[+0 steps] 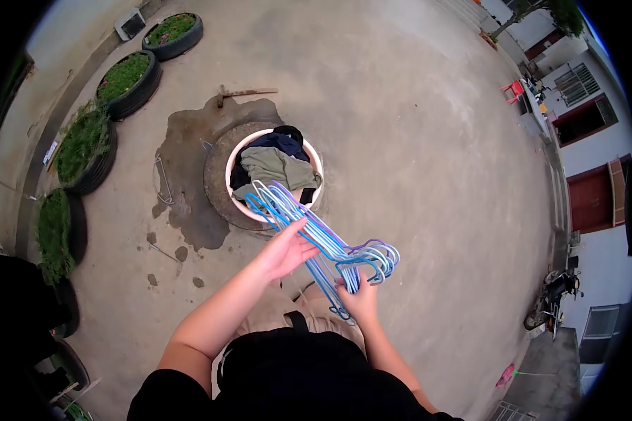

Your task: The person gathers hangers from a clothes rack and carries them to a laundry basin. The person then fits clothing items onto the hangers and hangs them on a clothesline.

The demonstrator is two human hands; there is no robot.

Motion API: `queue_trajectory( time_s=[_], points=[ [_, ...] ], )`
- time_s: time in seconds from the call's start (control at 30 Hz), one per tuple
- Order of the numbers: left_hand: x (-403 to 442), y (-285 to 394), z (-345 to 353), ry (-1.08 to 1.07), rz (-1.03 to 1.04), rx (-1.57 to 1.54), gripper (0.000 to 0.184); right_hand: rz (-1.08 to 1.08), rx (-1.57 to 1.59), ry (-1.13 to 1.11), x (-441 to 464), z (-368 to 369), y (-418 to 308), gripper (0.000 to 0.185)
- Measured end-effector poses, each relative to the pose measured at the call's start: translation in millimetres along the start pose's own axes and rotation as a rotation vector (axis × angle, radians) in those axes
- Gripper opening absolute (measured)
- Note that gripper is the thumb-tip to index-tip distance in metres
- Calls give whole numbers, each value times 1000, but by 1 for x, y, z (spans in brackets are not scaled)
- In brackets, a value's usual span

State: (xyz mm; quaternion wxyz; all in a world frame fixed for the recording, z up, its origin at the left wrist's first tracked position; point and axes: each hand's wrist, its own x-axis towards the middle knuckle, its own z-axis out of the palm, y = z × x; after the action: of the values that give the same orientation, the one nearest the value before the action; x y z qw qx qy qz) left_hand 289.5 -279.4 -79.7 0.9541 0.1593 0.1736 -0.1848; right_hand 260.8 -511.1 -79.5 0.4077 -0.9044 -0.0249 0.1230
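A bundle of several wire clothes hangers (323, 233), mostly blue and white with a purple one, lies across in front of my body. My right hand (359, 300) is closed around the bundle near its hook end. Beside the bundle's far left part is my left hand (286, 249), its fingers stretched out and apart, with the thumb against the wires. Just beyond the hangers, a pale round basin (319, 163) holds crumpled clothes, with a grey-green garment (277, 167) on top and dark ones around it. The hangers overlap the basin's near rim in view.
The basin stands on a round stone slab (216, 184), with wet concrete (189, 133) to its left. A loose hanger (163, 181) lies on that wet patch. Tyre planters (130, 85) line the left wall. A motorcycle (553, 298) and a red chair (514, 91) stand at the right.
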Motion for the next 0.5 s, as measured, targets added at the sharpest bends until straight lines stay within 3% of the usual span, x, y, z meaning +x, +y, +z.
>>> queue_trajectory(
  time_s=[0.17,0.27,0.5],
  points=[
    [53,52,-13,-124,-203,227,57,255,384,12,73,-18,31,12],
    [77,65,-49,29,-136,269,53,360,471,-17,128,-27,48,11],
    [168,73,-141,697,-49,410,33,500,550,-147,278,-36,67,13]
  ],
)
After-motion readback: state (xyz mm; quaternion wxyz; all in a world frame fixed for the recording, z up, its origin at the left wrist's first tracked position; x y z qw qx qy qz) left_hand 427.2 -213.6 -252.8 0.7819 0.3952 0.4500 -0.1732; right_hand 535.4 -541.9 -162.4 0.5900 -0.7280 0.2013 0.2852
